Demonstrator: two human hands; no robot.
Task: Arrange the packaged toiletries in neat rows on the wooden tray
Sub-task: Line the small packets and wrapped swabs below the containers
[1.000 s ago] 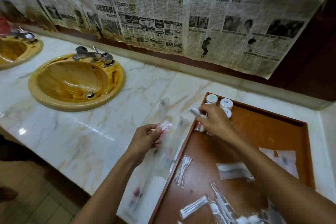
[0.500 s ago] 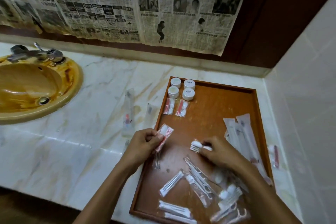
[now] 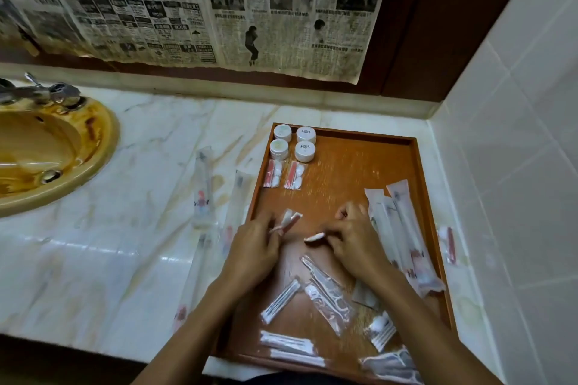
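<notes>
Because 4 round white jars (image 3: 294, 142) and 2 red-and-white sachets (image 3: 283, 174) already form rows at the brown wooden tray's (image 3: 353, 166) upper left, the left hand (image 3: 255, 251) pinches a similar clear sachet (image 3: 287, 220) mid-frame, the right hand (image 3: 355, 239) pinching a small white packet (image 3: 313, 237), likely next in line.

Both forearms are showing bare from the bottom edge of the view up to the wrists, with no sleeve reaching into sight. The left hand (image 3: 255, 251) and the right hand (image 3: 356, 241) are wearing no gloves, rings, watch or bracelet that can be made out.
</notes>
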